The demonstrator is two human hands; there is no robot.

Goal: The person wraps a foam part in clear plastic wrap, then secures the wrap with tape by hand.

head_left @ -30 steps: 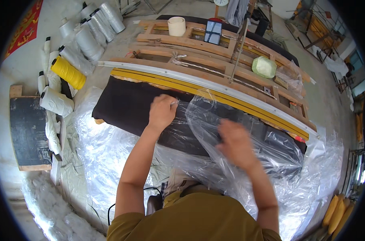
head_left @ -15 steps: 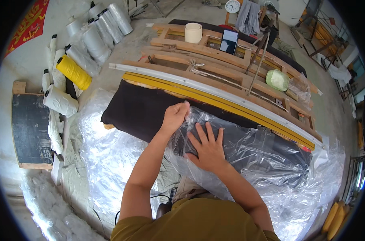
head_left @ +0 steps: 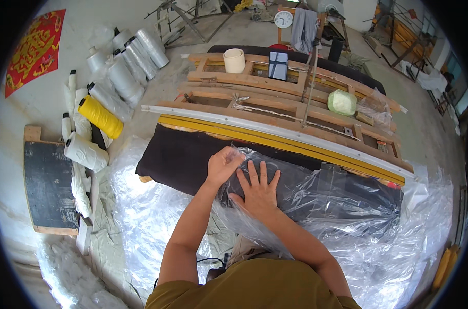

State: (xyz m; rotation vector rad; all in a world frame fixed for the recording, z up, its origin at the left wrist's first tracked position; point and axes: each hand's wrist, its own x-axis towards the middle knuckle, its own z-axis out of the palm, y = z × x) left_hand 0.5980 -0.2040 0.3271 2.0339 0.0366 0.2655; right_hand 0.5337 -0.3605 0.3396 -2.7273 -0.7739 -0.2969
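Observation:
A long black fabric-covered panel [head_left: 174, 154] lies across the space before me. Clear plastic film [head_left: 316, 193] covers its right part and hangs over the near edge, while the left part is bare. My left hand [head_left: 223, 166] is closed, its thumb and fingers pinching the film's left edge near the panel's far side. Just to its right, my right hand [head_left: 258, 191] presses flat on the film with fingers spread. A yellow strip [head_left: 275, 144] and a pale metal rail [head_left: 285, 125] run along the panel's far side.
Beyond the rail is a wooden frame [head_left: 275, 112] bearing a tape roll [head_left: 234, 61], a phone [head_left: 278, 66] and a green-white wrapped bundle [head_left: 342, 102]. Film rolls [head_left: 125, 80] and a yellow roll [head_left: 101, 117] stand at left. Loose film [head_left: 146, 211] spreads over the floor.
The whole view has shifted a little. My left hand has come slightly nearer, toward my right fingertips, still pinching the film. My right hand stays flat.

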